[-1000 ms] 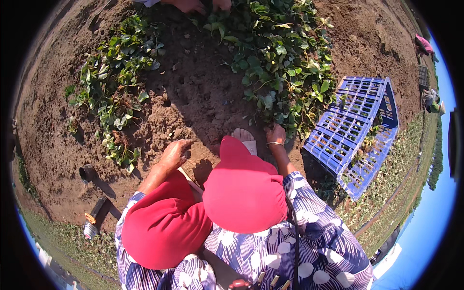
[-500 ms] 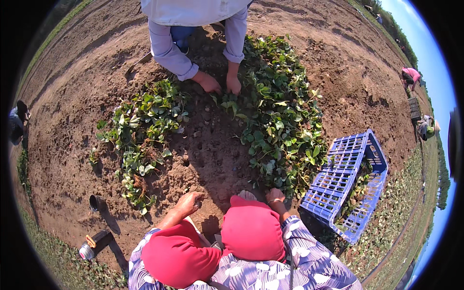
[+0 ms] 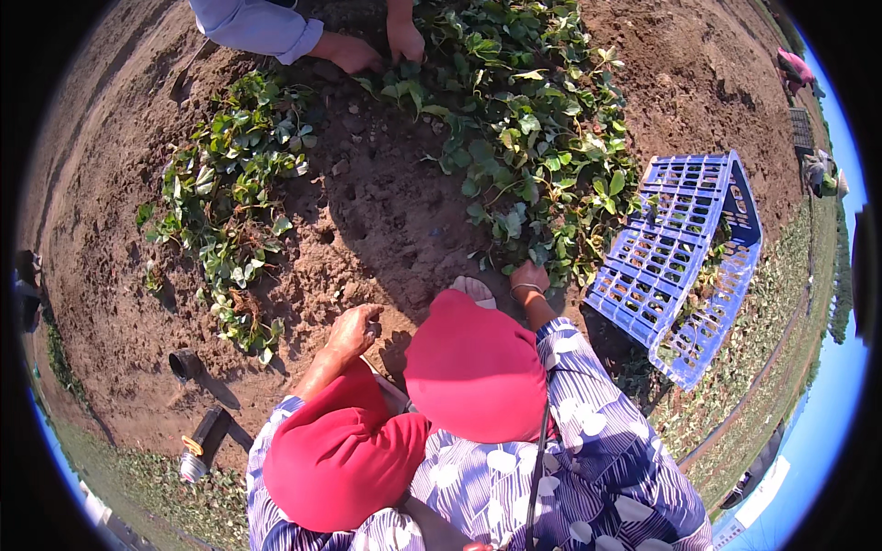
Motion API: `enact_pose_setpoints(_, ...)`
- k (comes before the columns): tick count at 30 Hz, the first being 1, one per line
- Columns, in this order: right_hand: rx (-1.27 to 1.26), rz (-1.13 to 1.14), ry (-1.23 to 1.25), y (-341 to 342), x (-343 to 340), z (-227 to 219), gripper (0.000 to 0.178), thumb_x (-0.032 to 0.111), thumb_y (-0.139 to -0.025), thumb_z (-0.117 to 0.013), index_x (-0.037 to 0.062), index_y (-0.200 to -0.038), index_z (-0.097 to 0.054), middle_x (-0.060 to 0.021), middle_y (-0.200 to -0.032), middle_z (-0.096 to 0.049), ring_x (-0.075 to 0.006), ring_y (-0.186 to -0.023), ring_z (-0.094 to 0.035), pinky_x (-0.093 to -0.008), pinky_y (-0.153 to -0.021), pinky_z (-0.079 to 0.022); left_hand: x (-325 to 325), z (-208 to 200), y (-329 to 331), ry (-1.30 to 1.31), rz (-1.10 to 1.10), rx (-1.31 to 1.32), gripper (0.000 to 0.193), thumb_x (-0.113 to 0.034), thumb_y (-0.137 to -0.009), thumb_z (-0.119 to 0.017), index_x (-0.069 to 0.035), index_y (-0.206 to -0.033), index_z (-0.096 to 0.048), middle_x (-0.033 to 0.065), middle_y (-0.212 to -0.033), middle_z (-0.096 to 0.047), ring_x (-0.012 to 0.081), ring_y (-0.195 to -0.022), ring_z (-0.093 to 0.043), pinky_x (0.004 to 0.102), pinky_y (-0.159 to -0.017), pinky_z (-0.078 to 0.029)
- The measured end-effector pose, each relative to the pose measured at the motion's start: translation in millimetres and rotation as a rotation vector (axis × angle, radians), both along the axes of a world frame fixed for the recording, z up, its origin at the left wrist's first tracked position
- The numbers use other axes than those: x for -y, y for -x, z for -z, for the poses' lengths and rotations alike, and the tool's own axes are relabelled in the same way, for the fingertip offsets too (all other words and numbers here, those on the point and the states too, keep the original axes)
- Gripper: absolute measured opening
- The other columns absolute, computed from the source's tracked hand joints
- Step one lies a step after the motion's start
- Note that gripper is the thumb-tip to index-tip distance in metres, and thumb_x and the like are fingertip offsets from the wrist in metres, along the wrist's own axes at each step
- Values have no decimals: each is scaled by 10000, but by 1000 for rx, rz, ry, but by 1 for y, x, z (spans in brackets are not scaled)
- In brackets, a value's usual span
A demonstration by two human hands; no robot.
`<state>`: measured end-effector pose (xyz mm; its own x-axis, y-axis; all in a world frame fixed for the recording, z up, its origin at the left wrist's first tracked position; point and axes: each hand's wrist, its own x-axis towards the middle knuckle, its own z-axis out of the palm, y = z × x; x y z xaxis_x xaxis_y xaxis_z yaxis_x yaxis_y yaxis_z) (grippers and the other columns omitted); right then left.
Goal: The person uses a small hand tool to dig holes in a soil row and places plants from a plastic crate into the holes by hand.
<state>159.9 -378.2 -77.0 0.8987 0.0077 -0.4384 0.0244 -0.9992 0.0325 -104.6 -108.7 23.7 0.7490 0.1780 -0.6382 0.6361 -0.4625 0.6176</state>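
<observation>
My left hand (image 3: 353, 332) is low over the bare soil (image 3: 386, 241), its fingers curled inward and darkened at the tips; whatever they may hold is too small to make out. My right hand (image 3: 530, 277), with a light band at the wrist, reaches the near edge of a pile of green leafy plants (image 3: 528, 165). Leaves and the back of that hand hide its fingers. Between my arms are my knees in red cloth (image 3: 478, 367). Across from me, a co-worker's hands (image 3: 381, 48) are close together at the far part of the pile.
A blue plastic crate (image 3: 675, 243) lies tipped on the right with plants inside. Another row of leafy plants (image 3: 230, 193) runs along the left. A dark cup-shaped container (image 3: 184, 365) and a dark object with a silvery end (image 3: 207, 443) are at lower left. Other people are farther off.
The view has tilted and shifted, so the plants, crate and co-worker appear higher up. My left hand looks more curled. My right hand stays at the pile's near edge.
</observation>
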Motion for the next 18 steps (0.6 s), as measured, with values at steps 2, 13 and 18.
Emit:
enact_pose_setpoints(2,7,15,-2,1,0,-1,231,239,-790,-566,65,-888,-683,-186,-1000,-654,-380,-941,-630,-454,-784,-527,4,-2,-12,-23,27,15,404,-53,-747,-542,-74,-1144,-611,168,-1091,-629,342,-1020,-592,417,-874,-473)
enact_pose_setpoints(13,-289,-230,-260,-10,32,-8,272,266,-782,-592,59,-927,-692,-196,-917,-662,-340,-838,-643,-428,-742,-501,-42,-5,24,-139,-70,160,499,-32,-702,-603,-30,-1199,-559,185,-1122,-614,352,-1072,-560,404,-933,-440)
enact_pose_setpoints(18,-616,-42,-684,-8,27,-14,249,211,-808,-615,52,-985,-688,-110,-721,-655,-167,-635,-608,-317,-605,-488,-88,-42,19,-233,-70,33,533,5,-694,-562,-72,-1221,-560,158,-1147,-613,338,-1086,-561,401,-969,-433)
